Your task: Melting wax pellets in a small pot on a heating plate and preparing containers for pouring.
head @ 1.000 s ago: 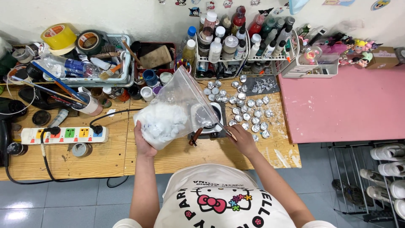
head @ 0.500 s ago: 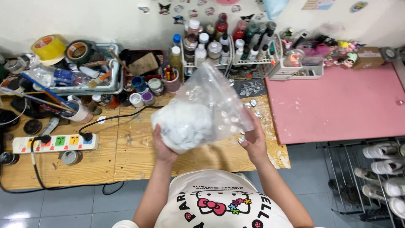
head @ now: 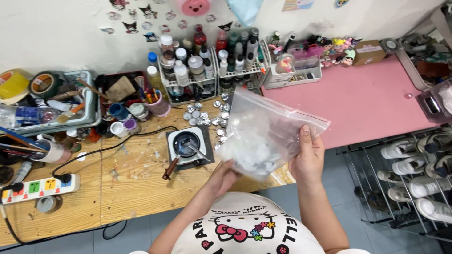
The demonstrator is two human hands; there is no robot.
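A clear zip plastic bag (head: 266, 129) with white flakes in its lower part hangs over the right end of the wooden table (head: 132, 183). My left hand (head: 222, 178) cups the bag from underneath. My right hand (head: 308, 157) grips its right side, thumb on the plastic. Left of the bag, a small pot (head: 184, 143) with a metal spoon in it sits on a little hot plate (head: 188, 146). Several small silver foil cups (head: 207, 115) lie behind the pot, some hidden by the bag.
A wire rack of bottles (head: 207, 66) stands against the wall. Tape rolls, brushes and jars (head: 52, 101) crowd the left side, with a power strip (head: 37, 187) at the front left. A pink table (head: 358, 101) adjoins on the right, a shoe rack (head: 419, 174) below it.
My right hand left the spoon in the pot and took the bag's side. Both hands carried the bag rightward, uncovering the pot. The view swung right.
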